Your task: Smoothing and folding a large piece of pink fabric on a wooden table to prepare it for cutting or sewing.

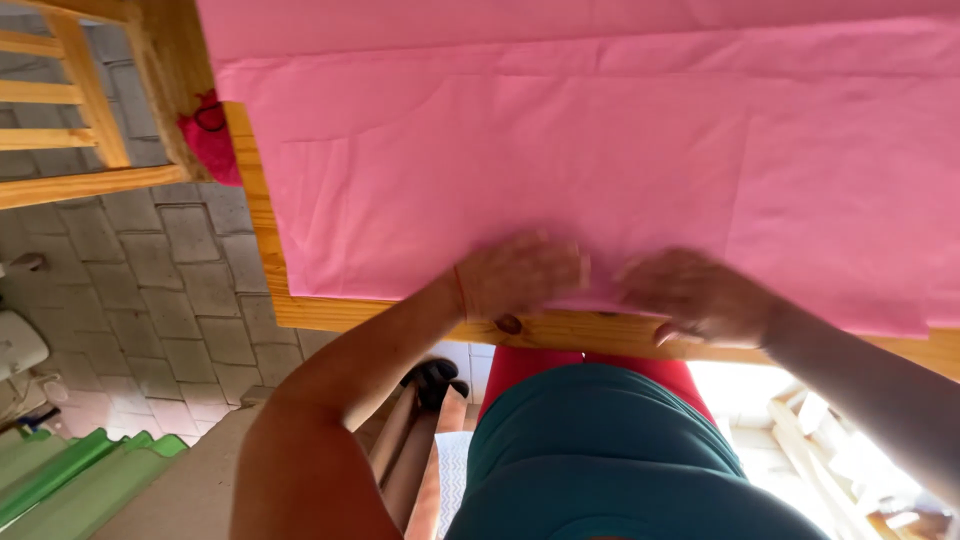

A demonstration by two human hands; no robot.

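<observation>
A large pink cloth (pixel 560 150) lies spread flat over a wooden table (pixel 600 332), with fold lines crossing it. My left hand (pixel 515 275) rests palm down on the cloth's near edge, fingers together. My right hand (pixel 695 297) lies flat beside it on the same edge, a little to the right, thumb over the table's rim. Neither hand grips anything that I can see; both press on the fabric.
A red cloth piece (pixel 210 140) hangs at the table's left corner. A wooden chair (pixel 70 120) stands at the left on a grey paved floor (pixel 170 280). Green corrugated sheets (pixel 70 480) lie at lower left. More wooden furniture (pixel 830 450) sits lower right.
</observation>
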